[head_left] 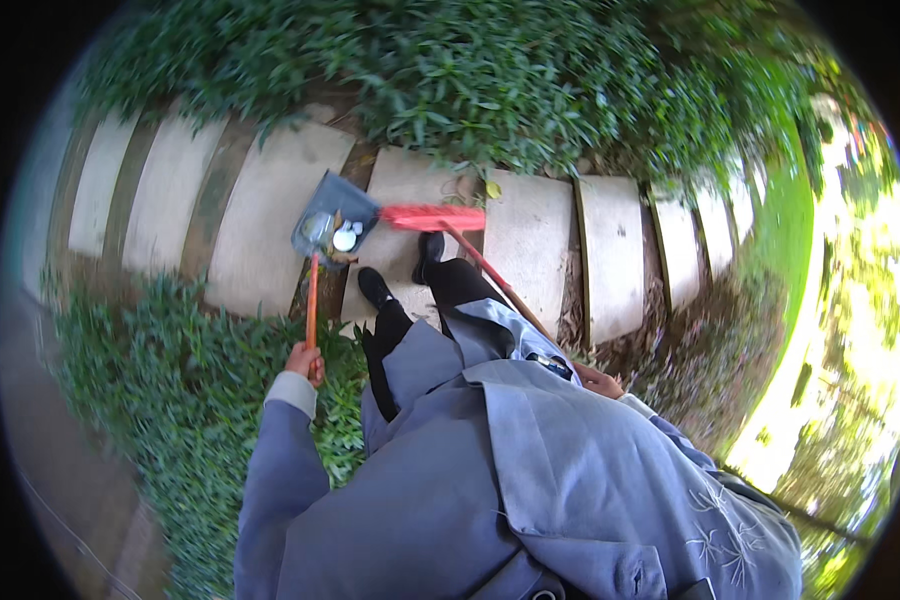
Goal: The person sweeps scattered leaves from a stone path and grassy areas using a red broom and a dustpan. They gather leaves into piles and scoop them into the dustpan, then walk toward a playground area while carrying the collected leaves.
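Observation:
My left hand [305,364] is wrapped round the orange handle of a long-handled dustpan [316,195]. The grey pan lies on the paving slabs, ahead and to the left of my feet. Inside it are a round white piece [344,240], a clear crumpled piece and some brown leaves. A broom [435,217] with red bristles rests beside the pan's right edge, its head touching or nearly touching it. From the head, its red and brown stick slants back toward my right hand [598,380]. That hand closes at the stick by my right hip, partly hidden by my blue-grey jacket.
Pale slabs [530,240] with dark soil gaps form a path running left to right. Dense green plants [490,80] border its far side, and more leafy growth [200,400] stands at the near left. A yellow leaf [493,188] lies ahead. My black shoes [373,287] are on the slabs.

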The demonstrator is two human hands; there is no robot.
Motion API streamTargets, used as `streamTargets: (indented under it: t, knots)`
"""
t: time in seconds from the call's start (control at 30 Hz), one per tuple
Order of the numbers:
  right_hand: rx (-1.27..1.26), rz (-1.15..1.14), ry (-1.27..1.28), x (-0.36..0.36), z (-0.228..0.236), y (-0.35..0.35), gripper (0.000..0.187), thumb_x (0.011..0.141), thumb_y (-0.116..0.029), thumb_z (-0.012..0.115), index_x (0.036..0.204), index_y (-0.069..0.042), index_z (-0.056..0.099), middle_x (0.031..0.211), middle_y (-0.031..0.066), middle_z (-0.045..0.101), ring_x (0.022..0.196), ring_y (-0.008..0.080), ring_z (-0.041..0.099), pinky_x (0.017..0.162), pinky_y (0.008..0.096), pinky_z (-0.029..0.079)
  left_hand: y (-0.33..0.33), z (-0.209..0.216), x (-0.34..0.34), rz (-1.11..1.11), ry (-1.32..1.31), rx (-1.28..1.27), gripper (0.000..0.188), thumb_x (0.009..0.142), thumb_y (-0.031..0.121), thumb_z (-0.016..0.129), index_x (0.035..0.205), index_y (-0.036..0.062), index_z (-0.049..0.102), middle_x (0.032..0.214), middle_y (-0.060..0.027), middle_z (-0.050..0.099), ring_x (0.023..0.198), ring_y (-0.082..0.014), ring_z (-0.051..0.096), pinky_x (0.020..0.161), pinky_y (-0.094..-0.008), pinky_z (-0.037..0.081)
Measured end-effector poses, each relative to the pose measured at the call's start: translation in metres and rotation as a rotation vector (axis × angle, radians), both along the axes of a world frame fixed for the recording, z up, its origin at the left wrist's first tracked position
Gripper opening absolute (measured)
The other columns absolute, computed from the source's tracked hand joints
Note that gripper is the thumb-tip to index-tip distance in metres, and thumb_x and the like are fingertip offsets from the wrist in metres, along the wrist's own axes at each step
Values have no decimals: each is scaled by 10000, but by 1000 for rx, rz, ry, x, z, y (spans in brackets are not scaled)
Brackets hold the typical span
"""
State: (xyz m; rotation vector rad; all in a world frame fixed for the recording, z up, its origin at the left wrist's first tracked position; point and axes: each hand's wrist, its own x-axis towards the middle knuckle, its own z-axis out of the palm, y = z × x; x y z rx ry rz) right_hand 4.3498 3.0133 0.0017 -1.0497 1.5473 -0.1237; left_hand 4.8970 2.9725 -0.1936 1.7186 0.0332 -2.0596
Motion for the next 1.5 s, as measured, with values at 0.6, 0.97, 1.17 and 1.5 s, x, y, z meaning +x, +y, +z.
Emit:
streamTargets:
  t: [0.6, 0.97, 1.17, 1.5]
  knots:
    - [414, -1617, -338, -113, -96, 167, 72, 737, -44, 472, 674, -40, 439, 478, 53, 413, 377, 162, 426, 338, 313, 354, -147, 108, -262, -865, 252, 38, 137, 809, 140, 461, 800, 125, 325, 557, -47, 402, 389, -138, 390, 292, -246, 262]
    - [332, -1554, -204, -258, -124, 181, 126, 720, -91, 543, 791, 4, 587, 518, 81, 541, 391, 192, 506, 344, 338, 406, -207, 229, -632, -1071, 482, 187, 126, 861, 192, 409, 969, 149, 457, 608, -5, 384, 409, -97, 336, 312, -205, 244]
    - [58, -1442, -308, -296, -118, 175, 189, 786, -214, 519, 706, -57, 587, 583, 11, 535, 470, 91, 497, 425, 251, 403, -241, 274, -822, -1073, 612, 413, 195, 872, 190, 390, 958, 36, 471, 563, 19, 345, 422, -84, 338, 317, -200, 251]
    - [440, -1658, -332, -502, -83, 72, 256, 742, -289, 540, 659, -56, 603, 577, -11, 553, 507, 98, 491, 480, 267, 360, -328, 252, -1137, -1238, 550, 465, 179, 833, 160, 422, 902, -3, 452, 578, 19, 364, 431, -77, 350, 337, -198, 271]
